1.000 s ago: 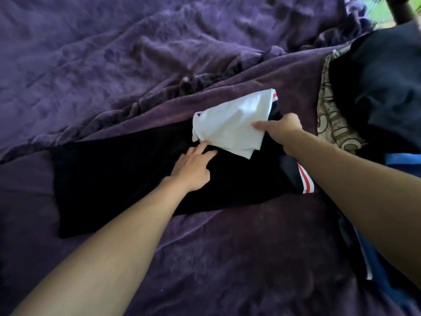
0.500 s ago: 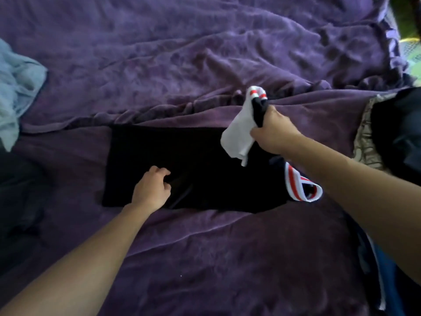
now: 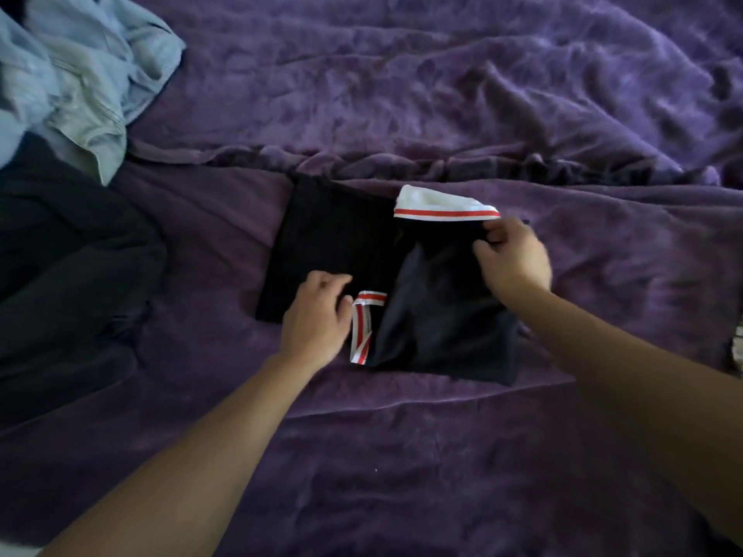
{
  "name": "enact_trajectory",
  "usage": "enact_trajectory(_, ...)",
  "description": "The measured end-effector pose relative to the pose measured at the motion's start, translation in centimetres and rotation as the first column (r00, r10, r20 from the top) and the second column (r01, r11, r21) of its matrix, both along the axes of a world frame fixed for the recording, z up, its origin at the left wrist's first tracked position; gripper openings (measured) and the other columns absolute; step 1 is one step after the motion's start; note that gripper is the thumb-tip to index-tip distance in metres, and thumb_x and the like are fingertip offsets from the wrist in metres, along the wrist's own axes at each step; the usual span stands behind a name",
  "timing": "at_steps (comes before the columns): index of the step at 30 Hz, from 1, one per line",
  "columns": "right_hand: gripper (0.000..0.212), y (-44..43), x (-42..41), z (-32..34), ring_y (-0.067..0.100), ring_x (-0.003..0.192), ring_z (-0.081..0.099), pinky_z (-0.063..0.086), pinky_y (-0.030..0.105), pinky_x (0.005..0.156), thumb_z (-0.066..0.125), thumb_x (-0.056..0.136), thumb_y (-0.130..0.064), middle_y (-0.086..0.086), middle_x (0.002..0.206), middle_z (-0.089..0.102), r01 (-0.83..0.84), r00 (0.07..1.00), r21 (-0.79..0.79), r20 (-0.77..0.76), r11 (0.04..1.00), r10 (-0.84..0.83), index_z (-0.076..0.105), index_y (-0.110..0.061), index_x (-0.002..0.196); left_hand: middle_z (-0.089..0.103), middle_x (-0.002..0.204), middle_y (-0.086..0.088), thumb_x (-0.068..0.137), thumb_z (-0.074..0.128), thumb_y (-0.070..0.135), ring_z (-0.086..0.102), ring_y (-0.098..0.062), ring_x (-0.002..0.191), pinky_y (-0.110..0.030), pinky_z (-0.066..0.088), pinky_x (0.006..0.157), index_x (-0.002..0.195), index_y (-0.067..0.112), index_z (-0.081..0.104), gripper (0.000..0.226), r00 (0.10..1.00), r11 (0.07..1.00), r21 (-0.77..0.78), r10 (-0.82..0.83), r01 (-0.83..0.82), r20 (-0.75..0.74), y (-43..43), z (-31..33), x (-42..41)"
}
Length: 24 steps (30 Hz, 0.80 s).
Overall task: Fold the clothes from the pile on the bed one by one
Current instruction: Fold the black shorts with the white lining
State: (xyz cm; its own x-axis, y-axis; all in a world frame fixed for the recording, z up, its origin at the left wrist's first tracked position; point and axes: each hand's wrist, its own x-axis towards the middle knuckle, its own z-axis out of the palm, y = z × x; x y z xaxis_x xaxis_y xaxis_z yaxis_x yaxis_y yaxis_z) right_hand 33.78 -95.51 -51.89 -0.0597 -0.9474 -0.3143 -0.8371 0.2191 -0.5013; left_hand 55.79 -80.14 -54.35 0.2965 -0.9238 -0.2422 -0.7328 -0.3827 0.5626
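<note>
Since a moment ago the right hand (image 3: 512,255) has laid the raised end of the black garment with red-and-white striped trim (image 3: 438,315) down over the rest. The piece now lies folded shorter in the middle of the crumpled purple plush blanket (image 3: 442,94) on the bed. That hand's grip is closed on the black cloth just under the far striped band, thumb and fingers pinching it. The left hand (image 3: 317,315) has slid across to the near striped hem and presses down on the garment, its grip loose and holding nothing. A crumpled light blue garment (image 3: 80,66) and a dark heap of cloth (image 3: 68,275) lie well off to the left.
</note>
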Motion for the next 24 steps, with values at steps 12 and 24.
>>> enact_trajectory(12, 0.026, 2.5, -2.9, -1.2, 0.013, 0.075, 0.068, 0.052, 0.021, 0.051, 0.074, 0.080, -0.018, 0.001, 0.093, 0.068, 0.318, 0.832, 0.293, 0.370, 0.902, -0.413, 0.058, -0.018, 0.100, 0.046, 0.140, 0.002, 0.096, 0.049, 0.024, 0.049, -0.024, 0.115, -0.039, 0.044, 0.092, 0.134, 0.020, 0.050, 0.039, 0.907, 0.886, 0.230, -0.420, 0.402, 0.033, -1.8, -3.8, -2.0)
enact_trajectory(24, 0.025, 3.3, 18.2, 4.2, 0.033, 0.082, 0.069, 0.057, 0.052, 0.071, 0.068, 0.082, -0.024, 0.003, 0.087, 0.063, -0.218, 0.890, 0.134, 0.434, 0.967, 0.141, 0.051, -0.020, 0.100, 0.071, 0.087, -0.011, 0.088, 0.056, 0.002, 0.067, -0.026, 0.081, -0.031, 0.051, 0.078, 0.099, 0.007, 0.069, 0.018, 0.885, 0.895, 0.106, 0.445, -0.434, -0.135, 2.9, -0.4, 11.9)
